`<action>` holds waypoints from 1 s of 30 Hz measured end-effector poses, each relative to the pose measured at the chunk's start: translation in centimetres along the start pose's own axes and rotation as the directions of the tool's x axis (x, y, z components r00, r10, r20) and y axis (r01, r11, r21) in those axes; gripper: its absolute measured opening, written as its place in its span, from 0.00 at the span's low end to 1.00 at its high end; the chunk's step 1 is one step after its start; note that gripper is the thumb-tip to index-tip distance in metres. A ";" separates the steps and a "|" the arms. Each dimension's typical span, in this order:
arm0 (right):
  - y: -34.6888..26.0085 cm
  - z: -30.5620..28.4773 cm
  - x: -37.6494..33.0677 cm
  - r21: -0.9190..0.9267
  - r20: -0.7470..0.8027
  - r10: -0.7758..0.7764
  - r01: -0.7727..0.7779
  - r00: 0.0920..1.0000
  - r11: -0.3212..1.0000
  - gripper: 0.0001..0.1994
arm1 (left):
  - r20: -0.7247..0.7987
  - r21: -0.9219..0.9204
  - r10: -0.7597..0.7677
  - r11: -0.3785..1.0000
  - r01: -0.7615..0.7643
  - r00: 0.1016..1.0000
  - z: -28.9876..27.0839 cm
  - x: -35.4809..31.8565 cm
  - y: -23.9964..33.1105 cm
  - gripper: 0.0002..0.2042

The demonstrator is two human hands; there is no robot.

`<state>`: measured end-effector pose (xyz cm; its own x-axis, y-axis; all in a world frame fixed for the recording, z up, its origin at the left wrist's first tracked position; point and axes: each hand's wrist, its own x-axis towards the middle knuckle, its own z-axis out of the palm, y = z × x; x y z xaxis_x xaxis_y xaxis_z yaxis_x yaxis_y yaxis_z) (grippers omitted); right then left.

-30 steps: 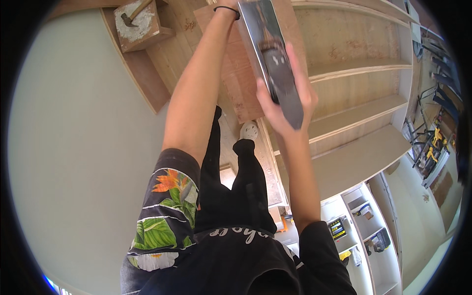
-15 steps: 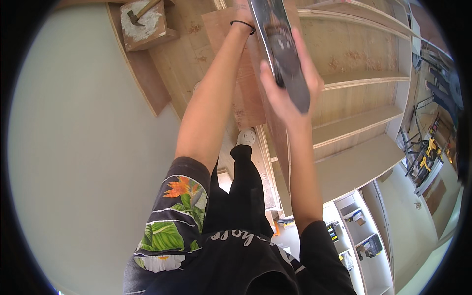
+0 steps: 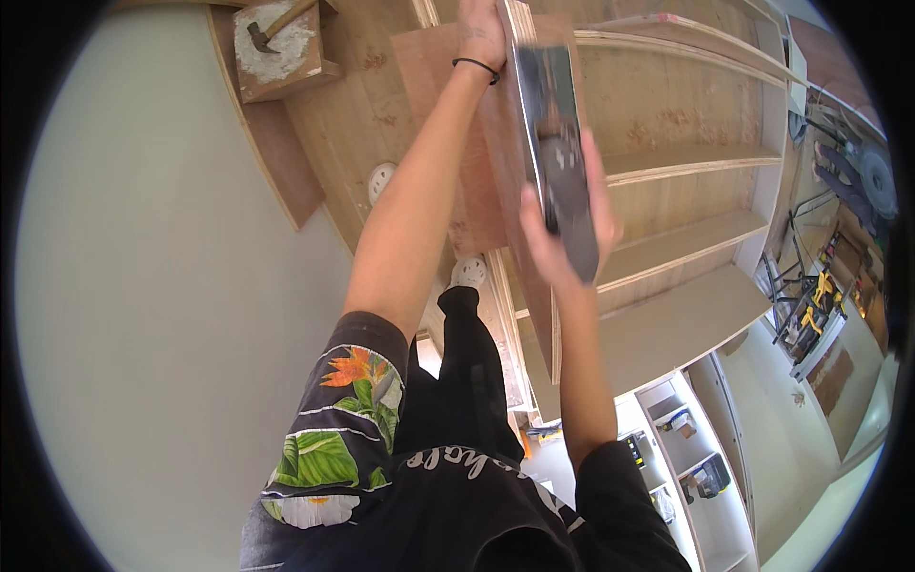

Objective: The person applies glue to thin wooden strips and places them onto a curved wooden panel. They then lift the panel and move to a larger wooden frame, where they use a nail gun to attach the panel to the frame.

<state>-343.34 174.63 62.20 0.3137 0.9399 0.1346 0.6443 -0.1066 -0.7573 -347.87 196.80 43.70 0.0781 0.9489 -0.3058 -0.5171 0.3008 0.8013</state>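
My right hand (image 3: 556, 250) is wrapped round the rear handle of a long hand plane (image 3: 553, 110) with a shiny metal body, slightly smeared by motion. The plane lies along the edge of a plywood board (image 3: 539, 310) that stands tilted on its edge in front of me. At the far end of that board, my left hand (image 3: 483, 40) grips its side, fingers partly hidden behind it. A reddish plywood sheet (image 3: 429, 105) shows beneath my left forearm.
A hammer (image 3: 272, 30) rests on a dusty wooden block (image 3: 286, 71) at the far left. Wooden shelving (image 3: 691, 162) with scattered shavings lies to the right. A pale wall (image 3: 162, 286) fills the left. My feet in light shoes (image 3: 469, 274) stand close by. Clamps (image 3: 815, 305) are at the far right.
My right hand has drawn the hand plane back toward me along the board's edge, uncovering the board's far end. My left hand has stayed nearly in place.
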 end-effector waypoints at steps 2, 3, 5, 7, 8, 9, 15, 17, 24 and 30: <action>0.4 1.9 4.3 0.067 -0.022 -0.014 0.016 1.000 0.998 0.36 | 0.002 -0.010 -0.005 1.000 0.005 1.000 0.2 0.1 -0.1 0.23; 0.3 2.9 6.4 0.070 -0.021 -0.055 0.056 0.998 0.996 0.35 | 0.007 -0.021 -0.011 1.000 0.011 1.000 0.2 0.1 -0.1 0.22; 0.2 4.2 8.8 0.019 -0.035 -0.034 0.035 0.999 0.999 0.35 | 0.014 -0.037 -0.019 0.999 0.019 1.000 0.2 0.2 -0.3 0.22; 0.1 4.1 8.5 0.040 -0.037 -0.026 0.027 0.999 0.999 0.35 | 0.001 -0.040 -0.018 0.999 0.018 1.000 0.2 0.2 -0.5 0.22; -0.2 3.5 7.2 0.082 -0.035 -0.008 0.011 0.999 0.997 0.36 | -0.011 -0.041 -0.019 0.999 0.019 1.000 0.1 0.2 -0.5 0.22; -0.3 2.8 5.4 0.126 -0.018 0.011 -0.008 1.000 0.992 0.36 | -0.022 -0.045 -0.022 0.999 0.021 1.000 0.1 0.2 -0.6 0.22; -0.6 -2.0 -4.3 -0.047 0.000 -0.045 0.045 0.999 0.998 0.38 | -0.198 -0.011 -0.003 1.000 0.001 0.980 0.5 -0.6 -0.9 0.21; -0.6 -1.3 -2.8 -0.088 0.005 -0.015 0.015 1.000 0.996 0.38 | -0.133 -0.058 -0.060 0.997 0.052 0.989 0.5 -0.4 -0.7 0.22; 0.0 4.5 8.9 -0.030 -0.020 -0.038 0.037 0.999 0.999 0.37 | 0.032 -0.099 -0.070 0.992 0.073 0.997 0.1 0.7 0.2 0.23; -0.3 0.8 1.5 -0.011 -0.007 0.002 -0.002 1.000 1.000 0.38 | -0.016 -0.013 -0.014 1.000 0.013 1.000 0.5 0.2 0.5 0.25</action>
<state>-343.61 176.32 62.13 0.3197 0.9375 0.1372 0.6509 -0.1121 -0.7508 -347.66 197.16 44.30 0.0716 0.9430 -0.3249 -0.5271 0.3123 0.7903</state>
